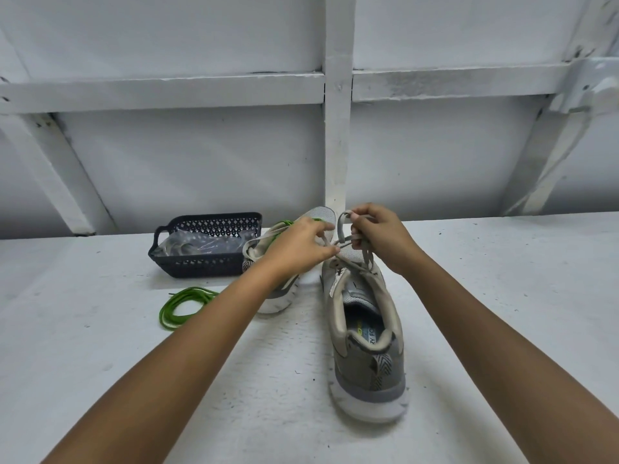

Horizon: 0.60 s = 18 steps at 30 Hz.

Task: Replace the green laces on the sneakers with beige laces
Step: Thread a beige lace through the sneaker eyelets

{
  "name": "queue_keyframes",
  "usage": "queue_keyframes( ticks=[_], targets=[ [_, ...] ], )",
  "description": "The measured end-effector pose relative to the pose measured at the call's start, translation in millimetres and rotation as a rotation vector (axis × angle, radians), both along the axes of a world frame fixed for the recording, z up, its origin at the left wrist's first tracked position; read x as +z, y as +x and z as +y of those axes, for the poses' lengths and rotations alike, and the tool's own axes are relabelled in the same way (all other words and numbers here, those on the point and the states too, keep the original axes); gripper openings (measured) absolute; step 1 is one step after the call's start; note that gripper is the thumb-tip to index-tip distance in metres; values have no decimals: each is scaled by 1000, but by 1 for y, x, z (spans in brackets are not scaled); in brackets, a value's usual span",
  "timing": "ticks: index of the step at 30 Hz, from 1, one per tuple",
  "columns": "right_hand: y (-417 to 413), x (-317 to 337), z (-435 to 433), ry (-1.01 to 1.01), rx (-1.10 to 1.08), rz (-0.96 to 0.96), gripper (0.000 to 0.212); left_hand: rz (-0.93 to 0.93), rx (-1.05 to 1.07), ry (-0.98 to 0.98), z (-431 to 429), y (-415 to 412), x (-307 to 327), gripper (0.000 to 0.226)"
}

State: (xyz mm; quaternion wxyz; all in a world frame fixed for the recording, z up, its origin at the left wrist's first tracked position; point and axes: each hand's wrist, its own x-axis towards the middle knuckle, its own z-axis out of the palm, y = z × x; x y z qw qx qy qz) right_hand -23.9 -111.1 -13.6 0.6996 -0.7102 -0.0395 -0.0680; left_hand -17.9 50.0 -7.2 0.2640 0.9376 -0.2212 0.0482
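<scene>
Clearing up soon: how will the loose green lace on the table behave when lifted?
The green lace lies in slack loops, so it is probably floppy and would dangle. It looks thin, so likely very light.

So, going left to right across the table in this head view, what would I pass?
The loose green lace → far sneaker, with green laces in it → near sneaker with the beige lace. The dark basket overlaps the loose lace sideways, so it is left out.
</scene>
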Motion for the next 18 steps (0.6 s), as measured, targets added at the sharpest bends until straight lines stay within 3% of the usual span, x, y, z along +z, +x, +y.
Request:
queue_keyframes(
  ticks=[3, 6, 9, 13, 16, 18],
  targets=[
    [-1, 1, 2, -28, 15, 3, 11, 71, -29, -41, -1, -1, 0, 16],
    [1, -2, -1, -226, -104, 26, 20, 82, 65, -300, 2, -2, 6, 21],
    [5, -9, -9, -394, -213, 92, 13, 37, 214, -536, 14, 2, 16, 24],
    [6, -16, -13, -309, -248, 200, 7, -65, 313, -535, 26, 16, 18, 24],
    [5, -14, -16, -82, -255, 252, 9, -169, 366, -352, 27, 13, 17, 28],
    [6, -9, -18, 56, -237, 280, 12, -108, 301, -410, 25, 9, 18, 26]
  ],
)
